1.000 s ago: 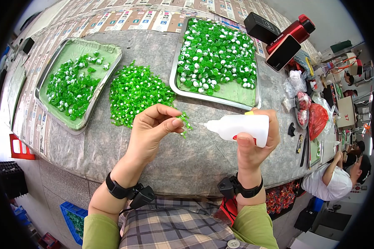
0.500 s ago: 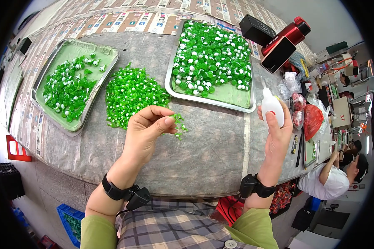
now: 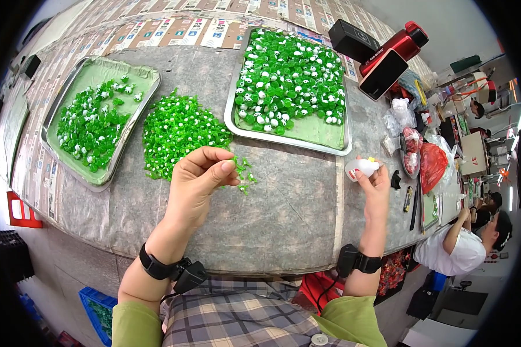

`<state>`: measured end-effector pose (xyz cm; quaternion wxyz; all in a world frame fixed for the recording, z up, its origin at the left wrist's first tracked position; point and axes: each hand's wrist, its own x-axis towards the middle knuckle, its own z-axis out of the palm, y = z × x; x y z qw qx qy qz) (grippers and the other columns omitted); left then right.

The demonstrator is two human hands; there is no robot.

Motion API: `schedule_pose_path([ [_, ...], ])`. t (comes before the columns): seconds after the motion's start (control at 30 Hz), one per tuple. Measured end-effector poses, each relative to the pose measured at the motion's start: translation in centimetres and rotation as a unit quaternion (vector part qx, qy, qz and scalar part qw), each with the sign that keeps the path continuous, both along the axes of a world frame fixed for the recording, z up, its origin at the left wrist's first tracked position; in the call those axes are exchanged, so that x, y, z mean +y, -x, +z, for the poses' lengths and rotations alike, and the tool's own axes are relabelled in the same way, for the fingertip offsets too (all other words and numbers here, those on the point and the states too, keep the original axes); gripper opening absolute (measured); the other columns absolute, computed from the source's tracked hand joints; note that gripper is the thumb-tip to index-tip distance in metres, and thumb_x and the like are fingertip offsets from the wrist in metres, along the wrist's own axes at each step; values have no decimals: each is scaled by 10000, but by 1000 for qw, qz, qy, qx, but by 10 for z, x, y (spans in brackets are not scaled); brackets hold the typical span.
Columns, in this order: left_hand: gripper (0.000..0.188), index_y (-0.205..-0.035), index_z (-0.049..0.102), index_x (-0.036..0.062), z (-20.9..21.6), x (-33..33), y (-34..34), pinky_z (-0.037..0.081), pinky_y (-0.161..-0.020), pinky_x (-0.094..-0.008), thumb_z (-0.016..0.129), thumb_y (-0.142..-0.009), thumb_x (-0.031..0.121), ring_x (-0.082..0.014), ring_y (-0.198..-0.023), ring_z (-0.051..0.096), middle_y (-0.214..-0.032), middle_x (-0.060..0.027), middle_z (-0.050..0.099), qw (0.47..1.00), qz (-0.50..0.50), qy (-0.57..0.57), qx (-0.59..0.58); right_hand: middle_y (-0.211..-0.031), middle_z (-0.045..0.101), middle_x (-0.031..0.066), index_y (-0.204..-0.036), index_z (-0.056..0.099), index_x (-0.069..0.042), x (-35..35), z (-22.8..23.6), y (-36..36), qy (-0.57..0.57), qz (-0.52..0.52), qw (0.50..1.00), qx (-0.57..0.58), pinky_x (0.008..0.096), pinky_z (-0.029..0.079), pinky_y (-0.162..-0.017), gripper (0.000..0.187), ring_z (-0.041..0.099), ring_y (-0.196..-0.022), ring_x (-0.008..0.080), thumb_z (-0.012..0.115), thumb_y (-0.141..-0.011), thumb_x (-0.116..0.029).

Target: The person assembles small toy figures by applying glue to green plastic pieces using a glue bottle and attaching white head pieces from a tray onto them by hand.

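My left hand (image 3: 198, 180) hovers over the table at the near edge of a loose heap of small green and white plastic pieces (image 3: 182, 130). Its thumb and index finger are pinched together; anything between them is too small to make out. A few stray green pieces (image 3: 244, 173) lie just right of these fingertips. In my right hand (image 3: 376, 188) is a small white squeeze bottle (image 3: 360, 167), tipped on its side. A yellow part shows at its right end, by my fingers. Beyond both hands stands a metal tray (image 3: 283, 139) full of green pieces with white eye-like balls.
Another metal tray (image 3: 51, 141), lined in green, holds similar pieces at the left. At the far right are a black box (image 3: 353, 40), a red flask (image 3: 408, 43) and a phone (image 3: 383, 75). Plastic bags (image 3: 433, 166) and a co-worker (image 3: 454, 248) are farther right.
The squeeze bottle has turned from upright, nozzle up, to lying sideways in my right hand, which has dropped slightly nearer. My left hand keeps its pinch almost in place.
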<state>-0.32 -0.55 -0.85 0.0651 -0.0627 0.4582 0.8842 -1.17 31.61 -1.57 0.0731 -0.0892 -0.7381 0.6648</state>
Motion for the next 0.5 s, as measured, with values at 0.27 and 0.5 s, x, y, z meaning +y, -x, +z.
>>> schedule_pose_path([
  [0.27, 107, -853, 536, 42, 1, 2, 1, 480, -595, -249, 574, -761, 81, -108, -632, 554, -719, -26, 566, 1000, -19, 9, -11, -887, 554, 66, -893, 526, -12, -56, 67, 8, -367, -73, 892, 254, 289, 402, -647, 196, 506, -752, 148, 589, -707, -25],
  [0.5, 105, -850, 540, 41, 2, 0, 2, 477, -597, -246, 575, -759, 80, -109, -629, 552, -718, -26, 566, 1000, -16, 9, -17, -758, 535, 78, -791, 492, -29, -109, 20, 84, -467, 183, 852, 148, 325, 416, -631, 202, 527, -725, 239, 615, -632, -42],
])
